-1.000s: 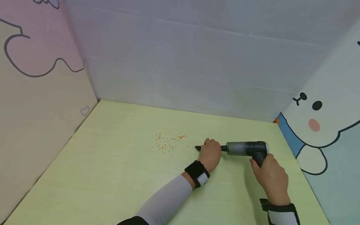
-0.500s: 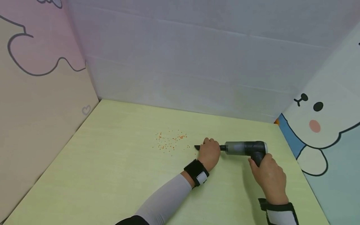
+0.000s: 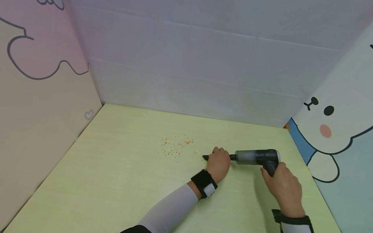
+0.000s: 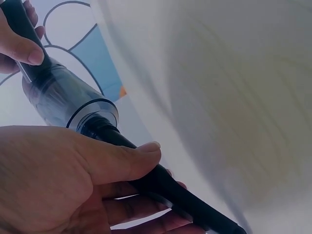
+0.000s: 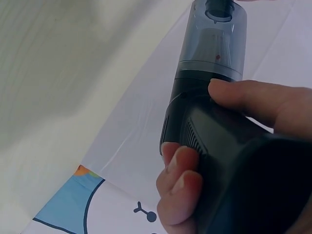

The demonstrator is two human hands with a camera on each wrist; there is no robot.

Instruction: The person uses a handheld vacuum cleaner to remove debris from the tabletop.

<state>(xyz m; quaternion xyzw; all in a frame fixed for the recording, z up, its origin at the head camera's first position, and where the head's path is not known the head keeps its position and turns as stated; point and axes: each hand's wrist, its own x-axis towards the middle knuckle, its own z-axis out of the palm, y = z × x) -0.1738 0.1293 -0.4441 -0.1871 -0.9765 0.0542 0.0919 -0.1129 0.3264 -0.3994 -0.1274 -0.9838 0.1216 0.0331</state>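
Observation:
A black handheld vacuum cleaner with a clear dust cup is held level over the table by both hands. My right hand grips its handle, fingers wrapped round it and thumb near the cup. My left hand holds the slim black nozzle between thumb and fingers, as the left wrist view shows. The nozzle's tip points left, just right of scattered orange crumbs on the tabletop. Inside the clear cup a small red speck shows.
The pale yellow-green table carries the crumbs near its middle. A whitish panel stands along the back edge. Side panels with cartoon drawings, including a white animal face on the right, close in both sides.
Both hands and the vacuum cleaner have shifted slightly toward the near side and right in the head view. The crumbs look nearly the same; a few near the nozzle tip no longer show.

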